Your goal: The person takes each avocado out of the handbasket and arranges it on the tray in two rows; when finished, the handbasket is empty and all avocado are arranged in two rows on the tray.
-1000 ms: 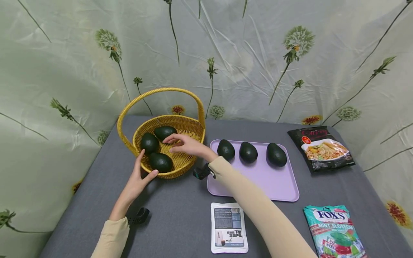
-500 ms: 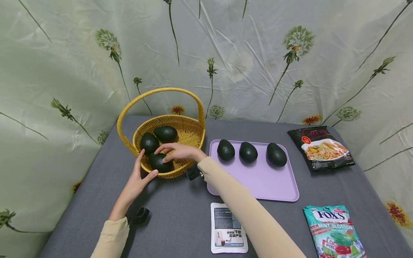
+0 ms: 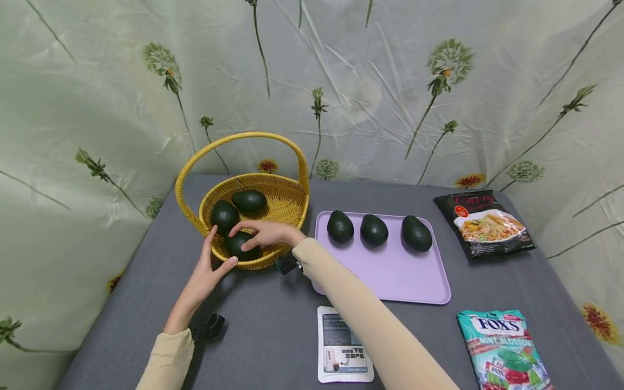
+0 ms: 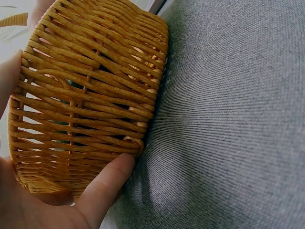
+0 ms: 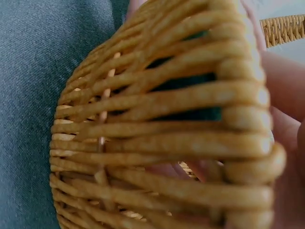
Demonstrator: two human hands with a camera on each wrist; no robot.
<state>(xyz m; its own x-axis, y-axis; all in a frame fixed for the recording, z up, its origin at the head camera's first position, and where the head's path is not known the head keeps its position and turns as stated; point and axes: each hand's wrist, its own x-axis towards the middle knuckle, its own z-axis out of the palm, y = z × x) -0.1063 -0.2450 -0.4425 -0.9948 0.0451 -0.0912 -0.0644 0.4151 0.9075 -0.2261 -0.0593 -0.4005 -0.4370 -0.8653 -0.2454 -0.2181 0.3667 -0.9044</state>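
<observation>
A yellow wicker basket [image 3: 285,195] with a tall handle stands at the left of the table. Three dark green avocados lie inside: one at the back [image 3: 249,201], one at the left [image 3: 225,216] and one at the front [image 3: 236,247]. My left hand [image 3: 201,279] holds the basket's front-left side, fingers at the rim and thumb against the weave, as the left wrist view shows. Reaching in over the right rim, my right hand [image 3: 270,234] grips the front avocado from above with curled fingers. In the right wrist view the basket wall [image 5: 157,143] hides most of that hand.
A lilac tray [image 3: 404,281] right of the basket bears a row of three avocados [image 3: 374,231]. A white pouch [image 3: 338,357] lies in front, partly under my right sleeve. At the right lie a black noodle packet [image 3: 487,225] and a teal candy bag [image 3: 507,349].
My right hand has moved left and down from over the basket's middle onto the front avocado, and its fingers now grip it. The left hand has stayed on the basket.
</observation>
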